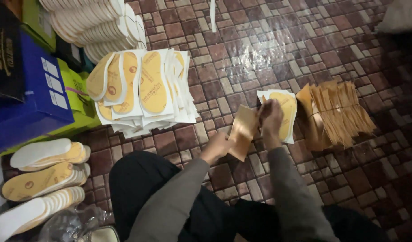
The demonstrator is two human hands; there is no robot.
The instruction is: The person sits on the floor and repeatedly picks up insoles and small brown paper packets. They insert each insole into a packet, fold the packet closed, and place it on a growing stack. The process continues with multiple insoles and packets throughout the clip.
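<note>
While crouched over the tiled floor (259, 49), separating layers: one tan paper sheet (242, 130) gripped in the closed fingers of the left hand (219, 145); right hand (271, 118) pinched shut on one yellow insole card (287, 112) lying on the floor beside it. Nearby, one tied bundle of tan sheets (338, 114), one fanned pile of insole cards (143, 89), three insole rows (45, 175).

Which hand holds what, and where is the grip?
Left hand grips a tan paper sheet at its lower left edge. Right hand pinches its top edge, above a yellow insole.
</note>
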